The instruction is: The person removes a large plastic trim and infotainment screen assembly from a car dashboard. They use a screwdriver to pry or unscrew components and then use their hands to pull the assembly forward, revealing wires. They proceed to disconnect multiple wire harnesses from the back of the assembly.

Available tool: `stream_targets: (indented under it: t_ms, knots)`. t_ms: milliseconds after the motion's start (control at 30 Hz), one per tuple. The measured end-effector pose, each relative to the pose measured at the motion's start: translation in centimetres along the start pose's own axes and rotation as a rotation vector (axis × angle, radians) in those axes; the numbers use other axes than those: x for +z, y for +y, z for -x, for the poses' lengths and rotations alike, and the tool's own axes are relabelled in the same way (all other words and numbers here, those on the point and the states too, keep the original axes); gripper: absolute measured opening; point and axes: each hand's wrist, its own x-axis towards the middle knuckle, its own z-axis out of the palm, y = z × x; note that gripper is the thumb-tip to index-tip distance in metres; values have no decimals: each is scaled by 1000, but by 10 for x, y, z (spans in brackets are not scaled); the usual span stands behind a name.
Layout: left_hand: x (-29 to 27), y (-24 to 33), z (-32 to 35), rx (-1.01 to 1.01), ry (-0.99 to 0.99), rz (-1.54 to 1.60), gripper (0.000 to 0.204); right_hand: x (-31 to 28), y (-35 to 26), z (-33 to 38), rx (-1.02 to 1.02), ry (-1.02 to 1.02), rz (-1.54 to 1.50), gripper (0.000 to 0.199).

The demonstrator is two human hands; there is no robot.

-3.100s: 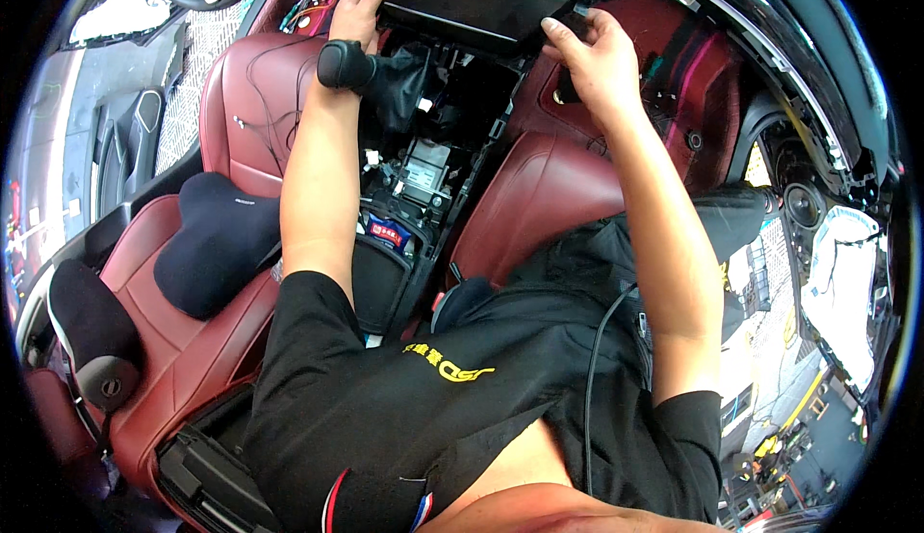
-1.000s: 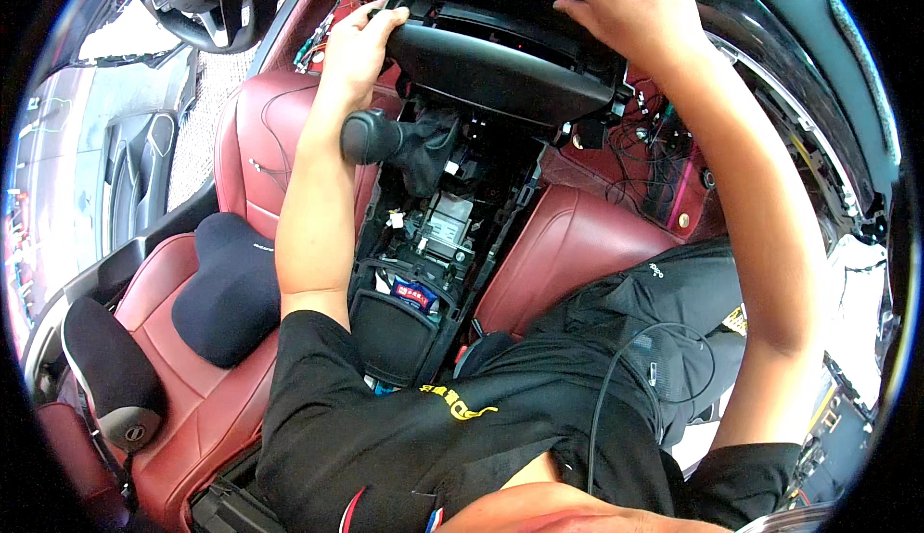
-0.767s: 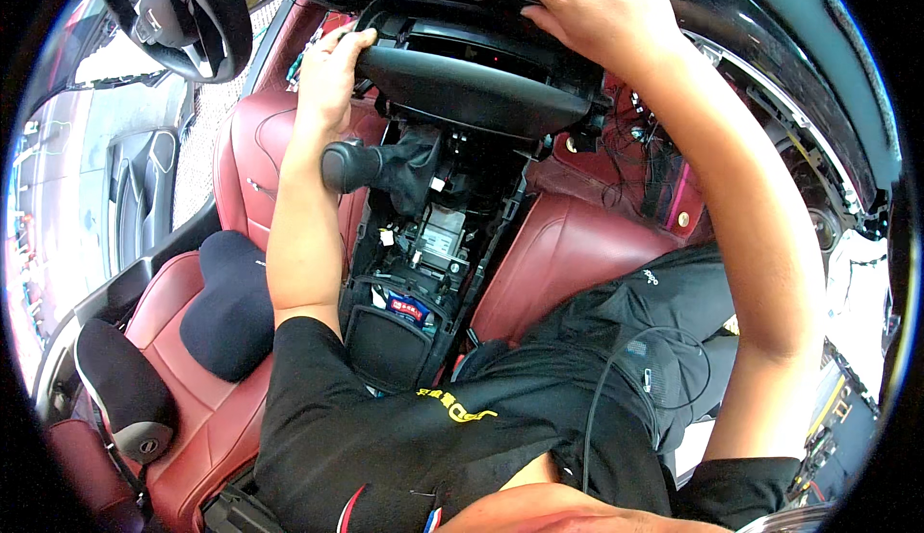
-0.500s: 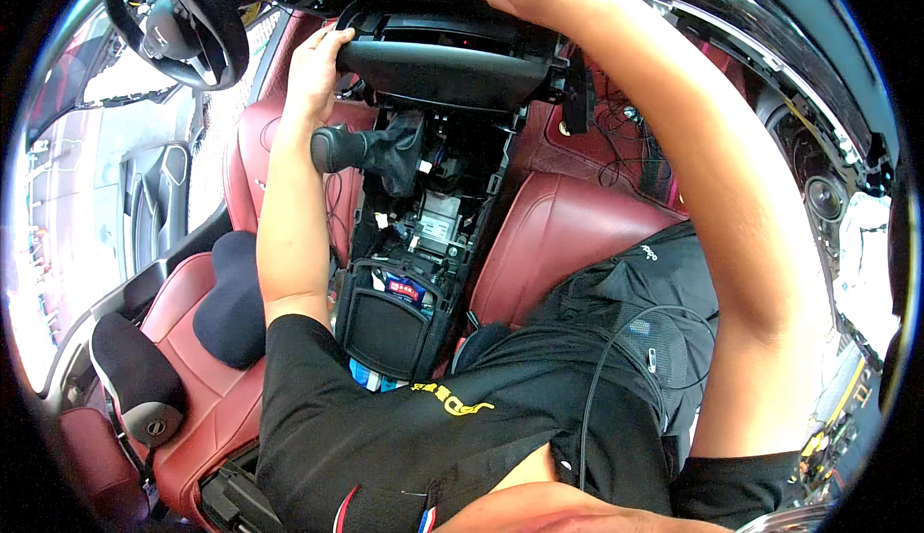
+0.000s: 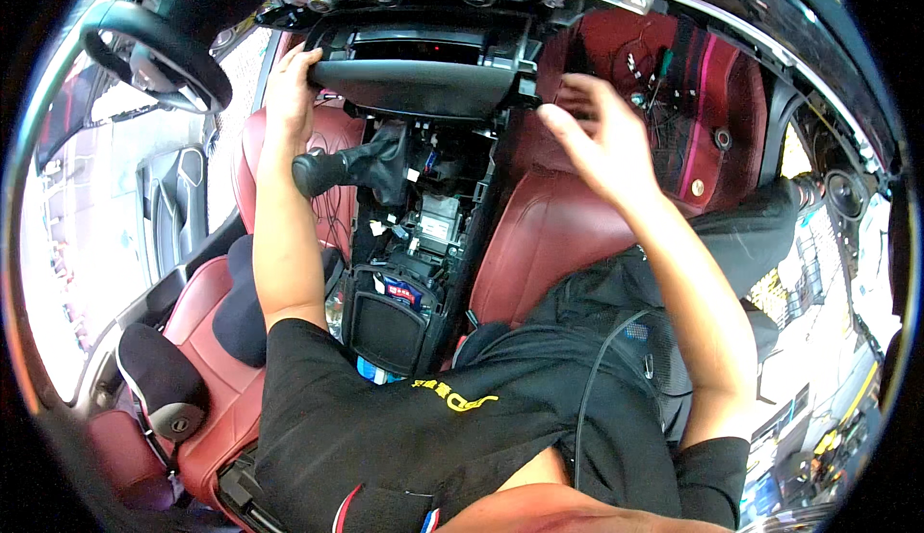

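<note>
- A small dark screen point(image 5: 438, 50) sits in the upper middle of the picture, wide and flat, with a faint red glow.
- A little red and blue label point(image 5: 402, 290) sits in the middle, on the black console.

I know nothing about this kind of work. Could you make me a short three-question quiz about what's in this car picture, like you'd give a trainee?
1. True or false: the left hand grips the left end of the long black plastic dashboard panel.
2. Multiple choice: the right hand is A) closed around the black leather gear knob, B) open with fingers spread, near the panel's right end, C) resting on the black steering wheel.
3. Fill in: the leather seats are dark ____.

Key: 1 true; 2 B; 3 red.
</note>
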Motion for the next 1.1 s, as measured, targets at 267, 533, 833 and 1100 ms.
stream_targets:
  t_ms: [267,533,833,1100]
  knots:
    - [3,7,-27,-37,-42,89,12,42,-16,-12,-85,4,128,33]
    - [-40,-28,-68,-114,-10,154,32,56,-29,-11,-313,6,209,17]
    - [-16,4,-39,-20,25,-23,23,43,-12,-18,-328,94,159,16]
    - [-1,20,-26,125,100,-327,35,31,1,-26,-335,62,137,19]
